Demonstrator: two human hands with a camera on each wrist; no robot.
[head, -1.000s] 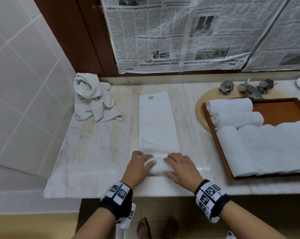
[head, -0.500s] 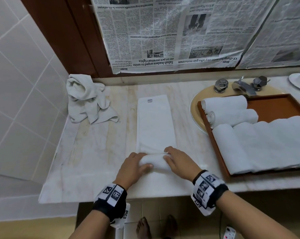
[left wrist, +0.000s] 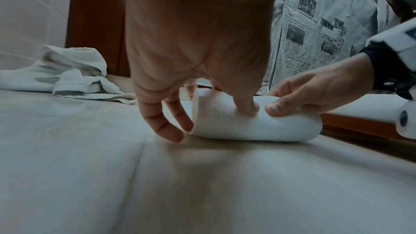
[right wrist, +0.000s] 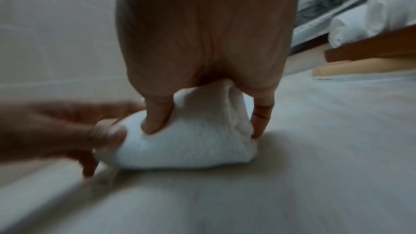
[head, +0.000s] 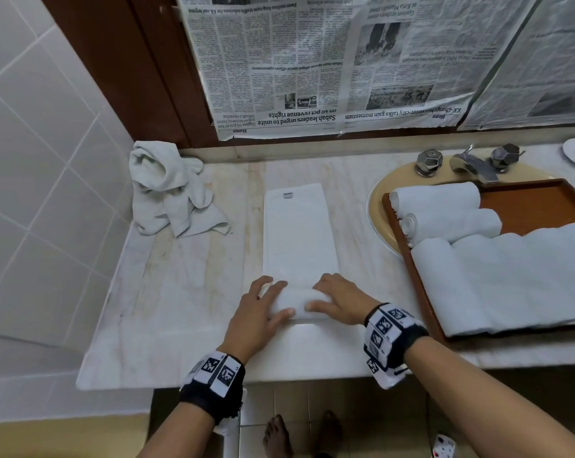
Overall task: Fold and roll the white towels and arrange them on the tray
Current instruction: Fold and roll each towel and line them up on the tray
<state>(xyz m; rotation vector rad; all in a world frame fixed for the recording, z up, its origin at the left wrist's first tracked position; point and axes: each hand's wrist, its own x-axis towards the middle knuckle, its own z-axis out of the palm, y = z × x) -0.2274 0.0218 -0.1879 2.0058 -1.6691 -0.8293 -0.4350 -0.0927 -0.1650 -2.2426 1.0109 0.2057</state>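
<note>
A long folded white towel (head: pixel 299 233) lies flat on the marble counter, its near end wound into a roll (head: pixel 299 300). My left hand (head: pixel 263 312) grips the roll's left end and my right hand (head: pixel 339 300) grips its right end. In the left wrist view the left hand (left wrist: pixel 209 122) curls over the roll (left wrist: pixel 247 124), thumb pressed into it, while the right hand (left wrist: pixel 292 100) pinches the far side. In the right wrist view my right hand (right wrist: pixel 207 125) straddles the roll (right wrist: pixel 184 149). The brown tray (head: pixel 544 206) carries two small rolled towels (head: pixel 444 209) and larger rolls (head: pixel 510 279).
A crumpled white towel (head: pixel 170 193) lies at the back left by the tiled wall. The tray sits over a beige sink (head: pixel 375 206) with a metal tap (head: pixel 471 163). Newspaper (head: pixel 312 61) covers the wall behind. The counter's front edge (head: pixel 279 368) is just below my wrists.
Both hands have pushed the roll away from me along the strip. The roll has grown thicker and the flat part of the towel is shorter.
</note>
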